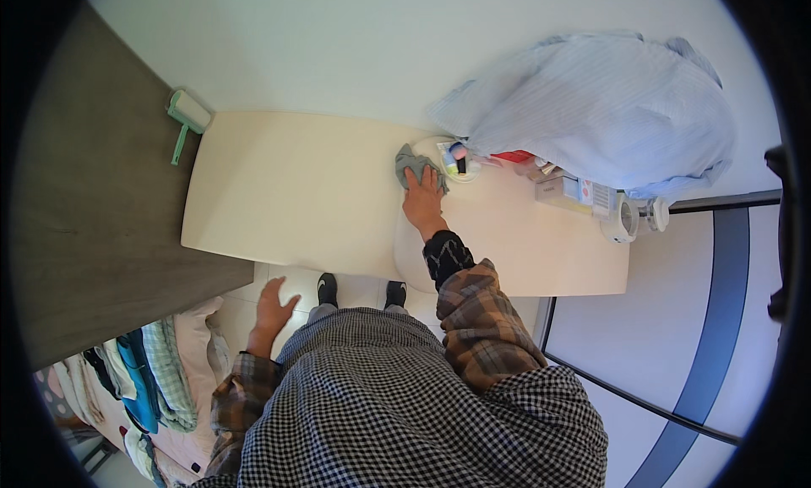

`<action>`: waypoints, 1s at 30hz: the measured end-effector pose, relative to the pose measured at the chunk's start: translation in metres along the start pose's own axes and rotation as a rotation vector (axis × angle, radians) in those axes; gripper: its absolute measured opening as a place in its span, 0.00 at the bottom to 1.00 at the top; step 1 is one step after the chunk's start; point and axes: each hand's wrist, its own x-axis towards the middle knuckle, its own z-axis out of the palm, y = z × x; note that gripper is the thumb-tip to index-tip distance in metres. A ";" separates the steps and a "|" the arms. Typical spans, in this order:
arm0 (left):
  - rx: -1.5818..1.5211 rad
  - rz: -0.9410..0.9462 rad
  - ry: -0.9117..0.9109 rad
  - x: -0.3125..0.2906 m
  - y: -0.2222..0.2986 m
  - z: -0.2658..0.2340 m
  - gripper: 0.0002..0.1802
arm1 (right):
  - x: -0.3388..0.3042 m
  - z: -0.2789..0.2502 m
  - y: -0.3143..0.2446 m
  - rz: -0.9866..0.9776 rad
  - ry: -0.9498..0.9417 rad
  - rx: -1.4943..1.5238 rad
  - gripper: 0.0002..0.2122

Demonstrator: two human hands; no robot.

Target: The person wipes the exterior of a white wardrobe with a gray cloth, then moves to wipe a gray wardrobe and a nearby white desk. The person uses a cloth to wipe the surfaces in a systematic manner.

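On the cream tabletop (287, 192), my right hand (425, 202) holds a crumpled grey-green cloth (407, 159) down, its fingers laid over the cloth. Just right of the cloth is a round white tray (463, 179) with small items in it, one of them a dark-and-pink small container (459, 152). My left hand (272, 309) hangs in the air in front of the table's near edge, fingers apart and nothing in it.
A pale blue striped cloth (591, 108) drapes over things at the back right. Below it stand a clear plastic box (562, 190), a white roll-shaped item (623, 218) and a clear jar (655, 214). A green-handled lint roller (187, 114) is at the left. Folded clothes (169, 370) lie lower left.
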 end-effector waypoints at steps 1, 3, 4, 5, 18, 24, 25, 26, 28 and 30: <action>0.032 0.045 -0.016 -0.002 0.019 0.008 0.38 | 0.000 -0.003 0.002 -0.009 -0.037 -0.008 0.26; 0.083 0.015 -0.120 0.000 0.057 0.025 0.40 | -0.025 -0.011 0.008 -0.051 -0.039 -0.015 0.26; 0.076 0.025 -0.154 0.003 0.074 0.032 0.40 | -0.051 -0.015 0.011 -0.087 -0.030 -0.041 0.26; 0.077 0.030 -0.186 0.007 0.090 0.039 0.40 | -0.081 -0.021 0.015 -0.122 -0.056 -0.068 0.26; 0.146 0.085 -0.239 0.012 0.174 0.060 0.37 | -0.042 -0.083 0.196 0.217 0.007 -0.099 0.29; 0.137 0.072 -0.269 0.000 0.164 0.074 0.38 | -0.110 -0.067 0.142 -0.028 -0.077 -0.130 0.29; 0.133 0.076 -0.279 0.000 0.162 0.078 0.38 | -0.132 -0.064 0.133 -0.097 -0.096 -0.091 0.28; 0.159 0.060 -0.298 0.001 0.160 0.081 0.38 | -0.152 -0.064 0.130 -0.154 -0.121 -0.046 0.27; 0.131 0.091 -0.286 0.004 0.157 0.088 0.38 | -0.170 -0.072 0.147 -0.242 -0.167 0.010 0.28; 0.138 0.095 -0.277 0.007 0.158 0.093 0.38 | -0.156 -0.082 0.180 -0.139 -0.190 -0.133 0.28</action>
